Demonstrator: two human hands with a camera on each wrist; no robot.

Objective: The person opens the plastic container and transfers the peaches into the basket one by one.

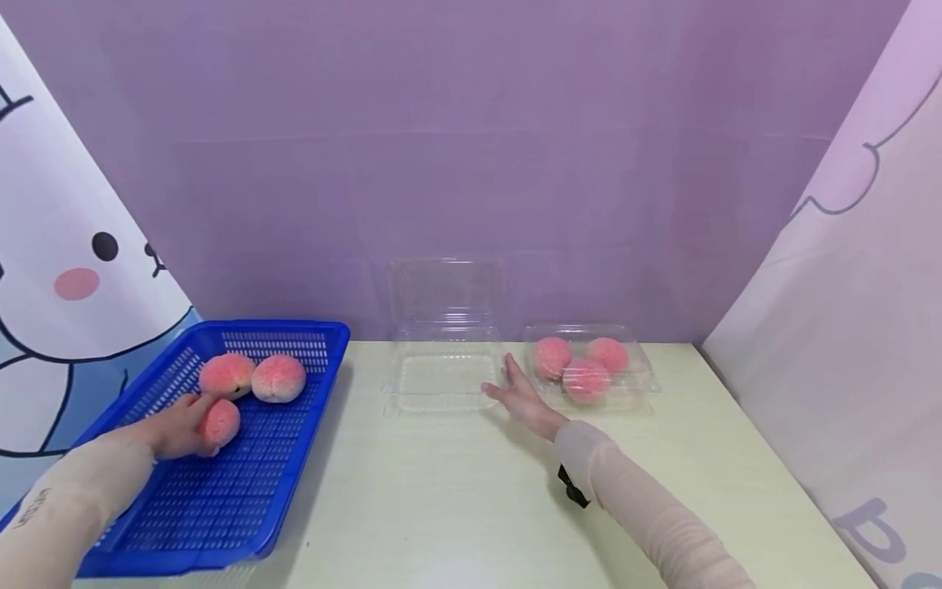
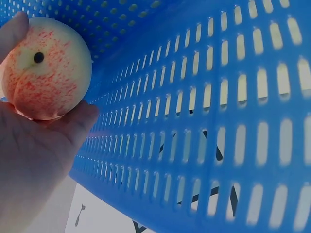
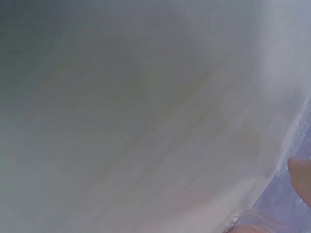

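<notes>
Blue basket [image 1: 213,503] at left edge of counter [image 1: 412,499], two peaches [image 1: 278,378] inside, third peach [image 1: 222,422] clamped in left grip [image 1: 180,427], right grip [image 1: 524,399] spread apart by open clamshell [image 1: 445,376], second clamshell [image 1: 639,381] holding three peaches [image 1: 586,381]

Red-speckled cream peach [image 2: 58,82] — plain blue basket [image 1: 177,561] — purple backdrop [image 1: 471,164].

Shows mostly blurred pale surface [image 3: 136,121], darker toward upper left, too smeared to identify. Catches part of right hand [image 3: 302,179] at lower right edge, near clear plastic edge [image 3: 294,144], against purple patch [image 3: 278,196]. Includes pinkish round thing [image 3: 249,229], bottom right, under clear plastic [image 3: 252,215].
</notes>
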